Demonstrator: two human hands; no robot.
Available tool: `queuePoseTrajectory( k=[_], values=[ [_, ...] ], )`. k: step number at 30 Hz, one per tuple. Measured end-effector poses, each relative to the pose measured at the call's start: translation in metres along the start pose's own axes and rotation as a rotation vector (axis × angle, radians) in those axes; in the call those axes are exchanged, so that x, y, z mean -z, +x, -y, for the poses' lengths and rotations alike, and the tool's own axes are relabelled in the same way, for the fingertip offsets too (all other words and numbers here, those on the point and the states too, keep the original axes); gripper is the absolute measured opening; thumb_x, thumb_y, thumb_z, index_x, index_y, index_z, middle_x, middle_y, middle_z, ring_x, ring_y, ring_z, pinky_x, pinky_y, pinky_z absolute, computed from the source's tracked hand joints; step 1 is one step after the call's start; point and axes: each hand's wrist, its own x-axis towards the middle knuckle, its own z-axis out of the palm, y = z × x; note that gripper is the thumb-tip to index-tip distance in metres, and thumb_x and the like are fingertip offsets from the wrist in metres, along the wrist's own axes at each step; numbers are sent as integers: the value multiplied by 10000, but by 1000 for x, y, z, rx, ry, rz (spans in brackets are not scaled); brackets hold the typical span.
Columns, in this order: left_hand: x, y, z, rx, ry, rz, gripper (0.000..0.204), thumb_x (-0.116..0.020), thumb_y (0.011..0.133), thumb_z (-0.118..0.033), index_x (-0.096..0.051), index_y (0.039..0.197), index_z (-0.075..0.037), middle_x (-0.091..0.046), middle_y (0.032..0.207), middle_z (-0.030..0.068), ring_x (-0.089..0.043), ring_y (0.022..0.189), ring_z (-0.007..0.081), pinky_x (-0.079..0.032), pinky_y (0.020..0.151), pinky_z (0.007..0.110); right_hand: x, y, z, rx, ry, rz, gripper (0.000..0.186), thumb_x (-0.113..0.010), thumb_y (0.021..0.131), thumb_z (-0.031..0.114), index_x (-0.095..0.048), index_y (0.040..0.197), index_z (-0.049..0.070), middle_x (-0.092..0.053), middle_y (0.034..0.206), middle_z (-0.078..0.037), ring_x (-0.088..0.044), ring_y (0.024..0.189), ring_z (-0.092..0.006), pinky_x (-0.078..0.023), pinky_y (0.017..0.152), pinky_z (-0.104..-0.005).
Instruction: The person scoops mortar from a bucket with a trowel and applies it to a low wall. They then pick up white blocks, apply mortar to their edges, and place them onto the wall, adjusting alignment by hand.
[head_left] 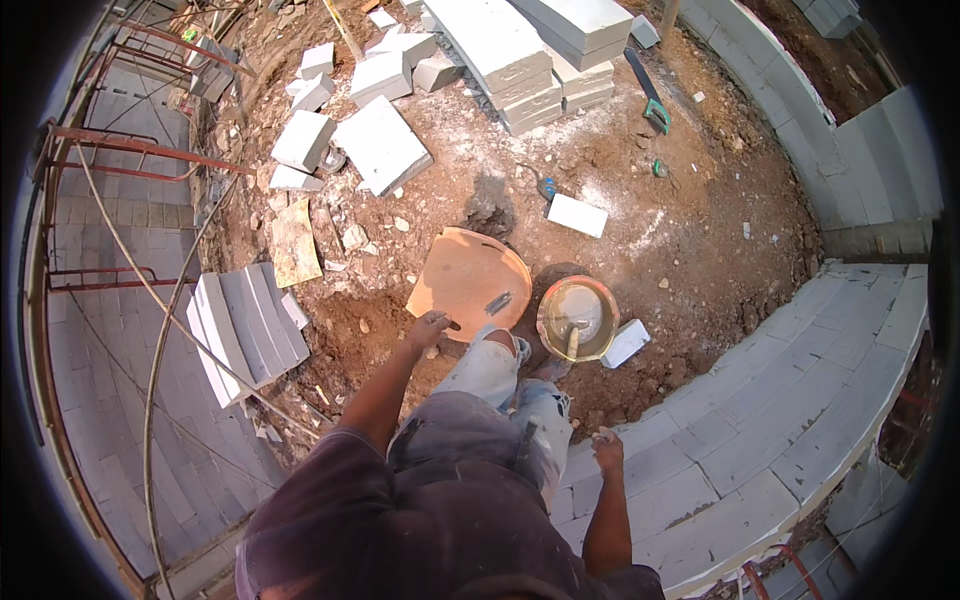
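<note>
My left hand [432, 326] is closed at the near left edge of a wide orange tub [455, 268], its fingers curled at the rim beside a dark slot. A small grey piece [498, 302] lies inside the tub. My right hand [607, 450] hangs low over the block wall, fingers loosely bent and a little apart, with nothing visible in it. Right of the tub stands a round bucket [543, 316] holding greyish liquid, with a pale-handled tool [573, 343] leaning in it. A white block [627, 343] touches or nearly touches the bucket's right side.
Stacked white blocks [500, 55] stand at the far side, with loose blocks [385, 145] to their left. A green-handled saw [655, 112] and a small block [577, 215] lie on the dirt. Grey block walls [770, 400] curve along the right; red scaffold bars [150, 145] stand left.
</note>
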Motion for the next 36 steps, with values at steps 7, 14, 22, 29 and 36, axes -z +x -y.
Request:
queuePoseTrajectory(
  k=[7, 14, 22, 29, 36],
  values=[
    [145, -99, 69, 224, 241, -521, 378, -665, 950, -298, -647, 1216, -30, -688, 963, 62, -631, 836, 148, -520, 725, 329, -42, 41, 117, 1, -296, 91, 395, -611, 975, 158, -590, 1359, 73, -682, 1185, -44, -648, 903, -163, -535, 661, -314],
    [282, -17, -35, -31, 381, -642, 588, -725, 912, -335, -559, 1329, 44, -662, 1233, 235, -643, 1119, 328, -494, 975, 414, -219, 110, 248, 119, -414, 373, 412, -582, 986, 139, -554, 1391, 71, -672, 1221, -69, -663, 976, -201, -558, 753, -349],
    [401, 211, -212, -251, 712, -598, 736, -705, 908, -460, -449, 1462, -48, -375, 1516, 305, -422, 1395, 416, -377, 1137, 461, -526, 172, 391, 18, -57, 696, 696, -650, 968, 284, -322, 1548, 84, -609, 1329, -119, -601, 1180, -242, -501, 940, -416],
    [460, 358, -282, -404, 966, -759, 924, -728, 849, -561, -391, 1514, -15, -348, 1542, 311, -384, 1436, 408, -404, 1121, 448, -708, 238, 435, 52, 528, 701, 768, -739, 917, 399, -293, 1510, 205, -386, 1513, -51, -413, 1358, -242, -385, 1056, -541],
    [451, 358, -270, -267, 576, -690, 773, -768, 787, -564, -606, 1182, 79, -650, 1161, 311, -650, 1091, 384, -494, 949, 448, -720, 227, 455, 29, 819, 609, 772, -795, 863, 342, -296, 1426, 167, -414, 1449, -75, -365, 1366, -274, -315, 1061, -579]
  ],
)
